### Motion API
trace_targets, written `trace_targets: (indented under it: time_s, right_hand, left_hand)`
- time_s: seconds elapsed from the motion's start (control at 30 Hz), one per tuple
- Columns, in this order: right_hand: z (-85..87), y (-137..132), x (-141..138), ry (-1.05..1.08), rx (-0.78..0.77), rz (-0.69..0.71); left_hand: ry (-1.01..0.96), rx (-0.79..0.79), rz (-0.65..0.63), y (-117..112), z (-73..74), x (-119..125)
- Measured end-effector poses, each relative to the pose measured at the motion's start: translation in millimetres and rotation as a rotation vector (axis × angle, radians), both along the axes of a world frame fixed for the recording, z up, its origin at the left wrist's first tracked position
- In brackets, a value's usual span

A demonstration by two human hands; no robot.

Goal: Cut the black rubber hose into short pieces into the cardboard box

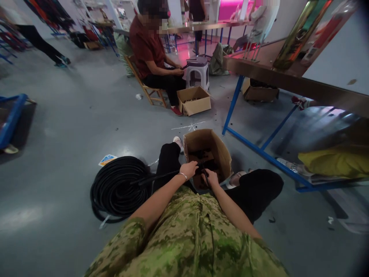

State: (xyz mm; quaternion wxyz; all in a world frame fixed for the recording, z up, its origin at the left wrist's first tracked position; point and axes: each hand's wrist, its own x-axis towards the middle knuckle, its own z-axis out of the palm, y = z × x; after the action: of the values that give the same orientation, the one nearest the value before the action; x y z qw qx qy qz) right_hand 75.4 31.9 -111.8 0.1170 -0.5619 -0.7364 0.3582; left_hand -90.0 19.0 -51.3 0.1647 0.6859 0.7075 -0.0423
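Note:
My left hand [188, 169] is closed around a length of black hose [161, 176], which runs from the coil [119, 188] on the floor at my left. Just to the right, my right hand [211, 178] is closed on a slim dark tool [206, 179]; its kind is too small and dark to tell. Both hands are close together over an open cardboard box [227, 154] between my knees. Small dark pieces [203, 154] lie inside that box. The hose's end near my fingers is hard to make out.
Ahead, a seated person [150, 57] works by a stool [198, 69] and another cardboard box [196, 104]. A table with blue legs [235, 102] stands at right, with yellow cloth [334, 161] beneath. A blue-framed cart [13, 119] is at far left.

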Motion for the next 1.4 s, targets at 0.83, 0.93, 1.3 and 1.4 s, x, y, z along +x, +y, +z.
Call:
trace_targets:
  time_s: [0.83,0.93,1.3,1.4]
  right_hand:
    - [-9.2,-0.2,-12.0,-0.233,-0.027,0.102]
    - [-12.2,3.8,-8.4,-0.158,-0.029,-0.024]
    - [-27.6,6.8,-7.2,0.449,-0.423,-0.359]
    - [-19.4,4.6,-7.4,0.593,-0.448,-0.378]
  left_hand:
    - [0.080,-0.078,0.105,-6.7,-31.0,0.7]
    - [0.090,-0.083,0.107,-7.3,-31.7,-1.1]
    - [0.091,-0.068,0.035,-24.8,-29.0,0.4]
    - [0.091,-0.017,0.059,-27.4,-21.0,0.4]
